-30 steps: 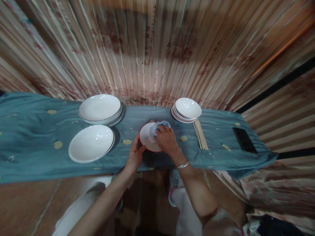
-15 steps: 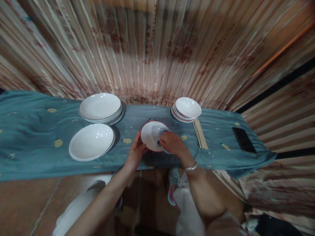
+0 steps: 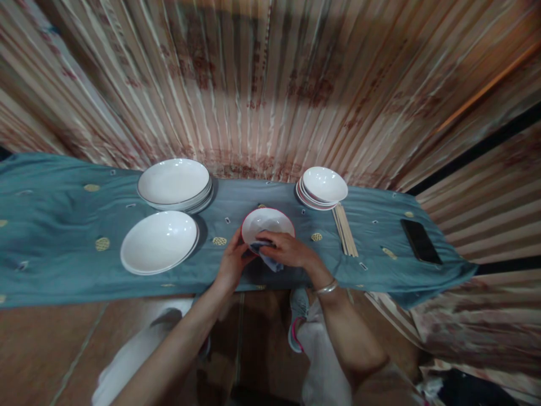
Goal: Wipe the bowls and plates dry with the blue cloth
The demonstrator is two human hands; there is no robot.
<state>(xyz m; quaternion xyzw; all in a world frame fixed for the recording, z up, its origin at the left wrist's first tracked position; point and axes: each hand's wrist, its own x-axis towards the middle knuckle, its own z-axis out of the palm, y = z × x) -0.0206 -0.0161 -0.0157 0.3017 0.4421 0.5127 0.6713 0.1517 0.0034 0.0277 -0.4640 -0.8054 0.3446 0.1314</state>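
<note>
A white bowl with a red rim (image 3: 270, 219) is held over the table's front half, tilted toward me. My left hand (image 3: 233, 255) grips its left edge, the thumb on the near side. My right hand (image 3: 287, 248) is closed on a blue-grey cloth (image 3: 270, 261), which presses against the bowl's near inner side and hangs over the rim. A silver bangle circles my right wrist. The bowl's underside and some fingertips are hidden.
On the teal tablecloth (image 3: 236, 197), stacked large plates (image 3: 173, 181) and shallow bowls (image 3: 158, 242) stand left. To the right are stacked small bowls (image 3: 324, 185), chopsticks (image 3: 344, 230) and a black phone (image 3: 420, 241). A pleated curtain (image 3: 253, 84) hangs behind.
My right hand has moved the cloth from the bowl's right inner side to its near left side. My left hand keeps its grip on the bowl's left edge.
</note>
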